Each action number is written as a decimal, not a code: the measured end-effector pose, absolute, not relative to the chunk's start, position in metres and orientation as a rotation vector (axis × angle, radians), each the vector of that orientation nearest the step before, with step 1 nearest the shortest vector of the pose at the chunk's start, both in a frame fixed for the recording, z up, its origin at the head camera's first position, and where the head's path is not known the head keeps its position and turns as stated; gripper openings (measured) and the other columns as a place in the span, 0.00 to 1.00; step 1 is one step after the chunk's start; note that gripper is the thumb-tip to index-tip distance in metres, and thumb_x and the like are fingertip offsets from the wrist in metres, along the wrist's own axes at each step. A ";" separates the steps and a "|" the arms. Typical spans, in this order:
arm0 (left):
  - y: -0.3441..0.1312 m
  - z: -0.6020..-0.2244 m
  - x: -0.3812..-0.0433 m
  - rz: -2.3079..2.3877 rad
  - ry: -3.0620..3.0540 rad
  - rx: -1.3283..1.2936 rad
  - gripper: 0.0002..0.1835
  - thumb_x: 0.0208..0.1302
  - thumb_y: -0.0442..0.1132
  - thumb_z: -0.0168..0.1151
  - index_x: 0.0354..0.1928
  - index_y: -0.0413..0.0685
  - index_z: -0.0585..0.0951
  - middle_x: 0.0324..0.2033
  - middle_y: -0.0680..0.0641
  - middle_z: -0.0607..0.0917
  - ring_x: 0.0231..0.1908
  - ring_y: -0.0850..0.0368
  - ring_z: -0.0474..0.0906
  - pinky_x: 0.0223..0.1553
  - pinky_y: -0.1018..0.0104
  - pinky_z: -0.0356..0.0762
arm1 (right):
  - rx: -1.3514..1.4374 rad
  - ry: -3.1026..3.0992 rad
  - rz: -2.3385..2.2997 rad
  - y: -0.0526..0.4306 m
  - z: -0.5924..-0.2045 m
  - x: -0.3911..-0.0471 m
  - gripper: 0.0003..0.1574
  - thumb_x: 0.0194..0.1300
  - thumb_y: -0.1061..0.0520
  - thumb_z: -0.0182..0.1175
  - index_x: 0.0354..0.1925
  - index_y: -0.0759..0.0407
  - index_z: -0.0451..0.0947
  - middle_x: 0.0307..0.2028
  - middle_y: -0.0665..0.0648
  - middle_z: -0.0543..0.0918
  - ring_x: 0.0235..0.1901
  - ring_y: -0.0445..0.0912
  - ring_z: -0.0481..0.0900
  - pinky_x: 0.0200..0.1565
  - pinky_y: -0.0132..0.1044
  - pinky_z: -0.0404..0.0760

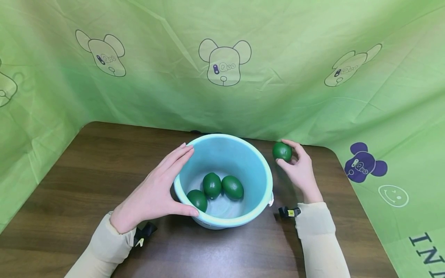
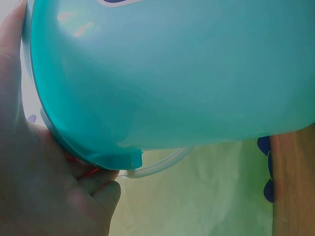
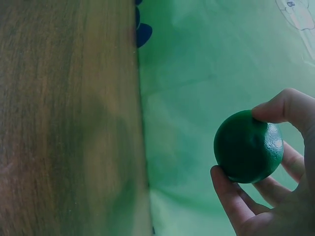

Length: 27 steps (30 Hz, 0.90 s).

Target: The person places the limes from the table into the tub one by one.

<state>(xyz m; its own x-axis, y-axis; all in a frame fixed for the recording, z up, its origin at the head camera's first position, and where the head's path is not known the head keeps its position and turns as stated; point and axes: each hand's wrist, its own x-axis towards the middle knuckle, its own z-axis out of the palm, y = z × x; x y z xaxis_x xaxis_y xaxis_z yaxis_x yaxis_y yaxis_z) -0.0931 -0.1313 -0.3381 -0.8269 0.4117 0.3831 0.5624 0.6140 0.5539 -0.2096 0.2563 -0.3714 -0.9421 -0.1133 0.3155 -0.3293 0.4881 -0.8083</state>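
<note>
A light blue bucket (image 1: 258, 158) stands on the brown table, with three dark green limes inside: one lime (image 1: 197, 200) by the near left wall, another lime (image 1: 212, 185) in the middle and a third lime (image 1: 232, 187) beside it. My left hand (image 1: 154, 189) rests on the bucket's left rim, fingers stretched along the far side and thumb on the near side. To the right of the bucket, my right hand (image 1: 298, 166) pinches a fourth, glossy lime (image 3: 248, 146) between thumb and fingers, raised above the table in the right wrist view.
The wooden table (image 1: 69, 185) has rounded far corners. Behind and beside it hangs a green cloth (image 1: 156, 100) printed with bear heads. A white handle (image 2: 160, 164) hangs from the bucket's rim in the left wrist view. Each wrist wears a dark strap.
</note>
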 end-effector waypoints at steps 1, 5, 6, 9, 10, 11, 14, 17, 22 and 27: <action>-0.131 -0.338 -0.093 -1.013 -2.622 -0.803 0.65 0.33 0.74 0.67 0.73 0.54 0.51 0.71 0.56 0.48 0.69 0.59 0.41 0.61 0.53 0.59 | 0.380 -2.513 1.436 0.256 -0.371 -0.209 0.35 0.55 0.70 0.63 0.61 0.62 0.68 0.59 0.61 0.69 0.47 0.53 0.73 0.40 0.31 0.76; -0.131 -0.339 -0.093 -1.014 -2.627 -0.801 0.65 0.33 0.74 0.67 0.73 0.55 0.51 0.71 0.57 0.48 0.69 0.59 0.41 0.61 0.53 0.59 | 0.383 -2.513 1.431 0.256 -0.370 -0.208 0.35 0.55 0.70 0.63 0.61 0.62 0.69 0.59 0.60 0.69 0.48 0.53 0.73 0.41 0.31 0.76; -0.131 -0.339 -0.093 -1.014 -2.627 -0.802 0.65 0.33 0.74 0.67 0.73 0.55 0.51 0.71 0.57 0.48 0.69 0.59 0.41 0.61 0.53 0.59 | 0.382 -2.513 1.428 0.256 -0.370 -0.208 0.35 0.55 0.70 0.63 0.61 0.62 0.69 0.59 0.60 0.69 0.48 0.53 0.72 0.41 0.32 0.76; -0.131 -0.339 -0.093 -1.015 -2.627 -0.804 0.65 0.33 0.74 0.67 0.73 0.55 0.51 0.71 0.57 0.48 0.69 0.59 0.41 0.61 0.53 0.58 | 0.383 -2.513 1.430 0.256 -0.368 -0.206 0.35 0.55 0.70 0.63 0.61 0.61 0.69 0.58 0.60 0.69 0.48 0.53 0.72 0.42 0.32 0.76; -0.131 -0.339 -0.093 -1.015 -2.627 -0.805 0.65 0.33 0.74 0.67 0.73 0.55 0.51 0.71 0.57 0.48 0.69 0.59 0.41 0.61 0.53 0.58 | 0.385 -2.513 1.431 0.256 -0.367 -0.206 0.35 0.55 0.70 0.63 0.61 0.61 0.69 0.58 0.60 0.69 0.49 0.53 0.72 0.42 0.31 0.76; -0.130 -0.339 -0.093 -1.016 -2.626 -0.806 0.65 0.33 0.74 0.67 0.73 0.55 0.51 0.71 0.57 0.48 0.69 0.59 0.41 0.61 0.53 0.58 | 0.389 -2.511 1.431 0.256 -0.366 -0.205 0.35 0.55 0.70 0.63 0.61 0.62 0.69 0.58 0.60 0.69 0.49 0.53 0.72 0.42 0.31 0.77; -0.130 -0.339 -0.094 -1.016 -2.625 -0.808 0.65 0.33 0.74 0.67 0.73 0.55 0.51 0.71 0.57 0.48 0.69 0.59 0.41 0.61 0.54 0.58 | 0.407 -2.505 1.429 0.255 -0.364 -0.203 0.35 0.55 0.70 0.62 0.61 0.62 0.69 0.59 0.60 0.69 0.49 0.53 0.72 0.41 0.30 0.77; -0.130 -0.338 -0.094 -1.016 -2.623 -0.811 0.65 0.33 0.74 0.67 0.73 0.54 0.51 0.71 0.56 0.48 0.69 0.59 0.41 0.61 0.54 0.58 | 0.425 -2.501 1.419 0.254 -0.361 -0.201 0.35 0.54 0.71 0.62 0.61 0.61 0.69 0.59 0.60 0.69 0.49 0.53 0.72 0.42 0.29 0.76; -0.131 -0.338 -0.093 -1.018 -2.621 -0.813 0.65 0.33 0.74 0.68 0.73 0.54 0.51 0.71 0.56 0.48 0.69 0.58 0.41 0.62 0.53 0.58 | 0.449 -2.488 1.423 0.251 -0.356 -0.197 0.35 0.54 0.71 0.62 0.62 0.61 0.69 0.59 0.61 0.69 0.50 0.53 0.72 0.43 0.29 0.76; -0.131 -0.338 -0.093 -1.032 -2.624 -0.806 0.65 0.33 0.73 0.68 0.73 0.54 0.52 0.71 0.57 0.48 0.70 0.59 0.41 0.61 0.54 0.58 | 0.461 -2.475 1.427 0.248 -0.352 -0.192 0.36 0.53 0.72 0.62 0.62 0.60 0.69 0.59 0.60 0.69 0.50 0.52 0.72 0.44 0.30 0.77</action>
<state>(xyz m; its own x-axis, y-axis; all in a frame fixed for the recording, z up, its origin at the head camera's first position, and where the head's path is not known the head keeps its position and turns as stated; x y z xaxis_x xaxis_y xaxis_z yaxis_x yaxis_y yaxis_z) -0.0926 -0.1308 -0.3379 -0.8287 0.4134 0.3774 0.5597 0.6056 0.5657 -0.1920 0.2484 -0.3521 -0.9194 -0.1475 0.3647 -0.3895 0.4709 -0.7915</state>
